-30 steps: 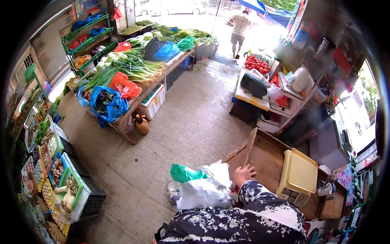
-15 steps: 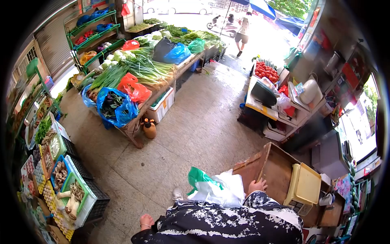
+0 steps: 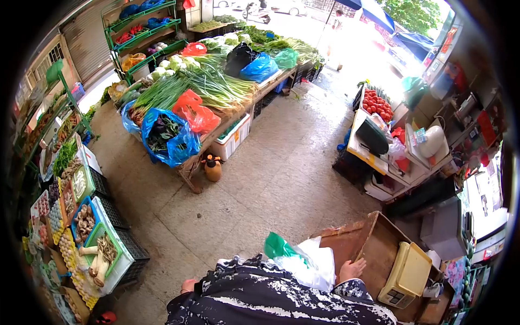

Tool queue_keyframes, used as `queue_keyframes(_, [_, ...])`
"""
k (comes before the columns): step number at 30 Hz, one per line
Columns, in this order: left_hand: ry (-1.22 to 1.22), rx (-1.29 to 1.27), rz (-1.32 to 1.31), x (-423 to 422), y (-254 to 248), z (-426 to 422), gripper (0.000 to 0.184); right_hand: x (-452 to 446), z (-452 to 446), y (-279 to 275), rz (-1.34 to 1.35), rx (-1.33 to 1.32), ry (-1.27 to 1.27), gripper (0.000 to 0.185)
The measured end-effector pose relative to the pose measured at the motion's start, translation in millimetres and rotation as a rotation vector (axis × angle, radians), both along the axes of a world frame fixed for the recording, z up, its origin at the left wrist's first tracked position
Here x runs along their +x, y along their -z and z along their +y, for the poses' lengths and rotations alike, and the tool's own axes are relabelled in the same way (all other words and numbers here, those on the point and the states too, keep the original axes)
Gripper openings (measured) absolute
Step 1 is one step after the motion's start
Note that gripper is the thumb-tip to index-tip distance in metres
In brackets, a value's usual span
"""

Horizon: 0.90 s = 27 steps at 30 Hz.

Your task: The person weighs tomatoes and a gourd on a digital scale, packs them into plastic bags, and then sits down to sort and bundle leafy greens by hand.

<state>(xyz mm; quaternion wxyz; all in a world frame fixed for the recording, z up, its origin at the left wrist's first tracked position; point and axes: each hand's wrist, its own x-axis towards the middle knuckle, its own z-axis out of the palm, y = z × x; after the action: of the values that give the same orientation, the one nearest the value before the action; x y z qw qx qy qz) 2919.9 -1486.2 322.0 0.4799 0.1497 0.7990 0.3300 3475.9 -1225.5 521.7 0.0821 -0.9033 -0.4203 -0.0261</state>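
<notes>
tray (image 3: 382, 246) of brown wood stands near right; at its left edge we have our right hand (image 3: 352, 269), fingers loosely spread, gripping nothing we can see. white bag (image 3: 319, 265) sits just left. our left hand (image 3: 188, 285) is half hidden; we cannot tell its opening or hold.

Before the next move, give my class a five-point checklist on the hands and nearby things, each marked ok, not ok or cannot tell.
1. Right hand free of any load: ok; it is open, with nothing seen in it.
2. Right hand off the wooden counter: cannot tell; contact is unclear from this angle.
3. Left hand fully in view: not ok; the shirt hides part of it.
4. White bag supported: cannot tell; what bears it is hidden.
5. Spray bottle upright: ok.
</notes>
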Motion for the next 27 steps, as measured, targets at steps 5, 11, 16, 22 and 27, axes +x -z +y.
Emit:
queue_keyframes(5, [0.397, -0.089, 0.284, -23, -10, 21, 0.018, -50, 57, 23, -0.391, 0.05, -0.582, 0.047])
queue_keyframes(11, [-0.395, 0.047, -0.311, -14, -45, 77, 0.016, -284, 137, 47, 0.313, -0.339, -1.134, 0.055])
queue_keyframes(16, [-0.559, 0.098, -0.227, -13, -119, 92, 0.025, -410, 125, 35, 0.488, -0.37, -1.43, 0.053])
queue_keyframes(22, [0.323, -0.466, 0.445, -41, -80, 17, 0.018, -419, 98, 105, 0.403, -0.768, -1.708, 0.05])
queue_keyframes(27, [0.382, -0.333, 0.335, -97, -10, -61, 0.013, -402, 119, 152, 0.253, -1.153, -1.475, 0.038])
